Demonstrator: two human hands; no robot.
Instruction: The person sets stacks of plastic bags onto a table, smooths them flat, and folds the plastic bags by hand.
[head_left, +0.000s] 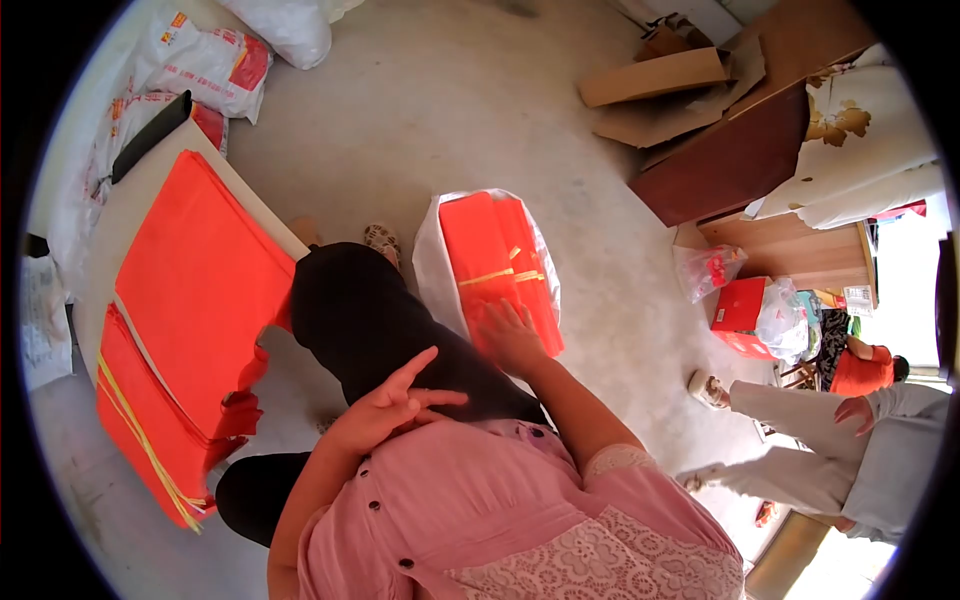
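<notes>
Orange-red bundles (472, 240) tied with yellow strips stand in a white sack (432, 265) on the floor. My right hand (508, 335) lies on the near end of these bundles with its fingers spread. Over my lap, my left hand (388, 408) is raised with some fingers stretched apart and nothing visible in it. On a pale board (228, 170) to the left lies a large stack of orange-red sheets (200, 290). Yellow strips (140, 430) run across the lower part of that stack.
White and red sacks (205, 70) lie at the upper left. Cardboard pieces (655, 90) lean by a brown cabinet (725, 160). A red box (740, 315) and plastic bags stand at the right. Another person in light trousers (800, 425) is at the lower right, beside someone in orange (862, 370).
</notes>
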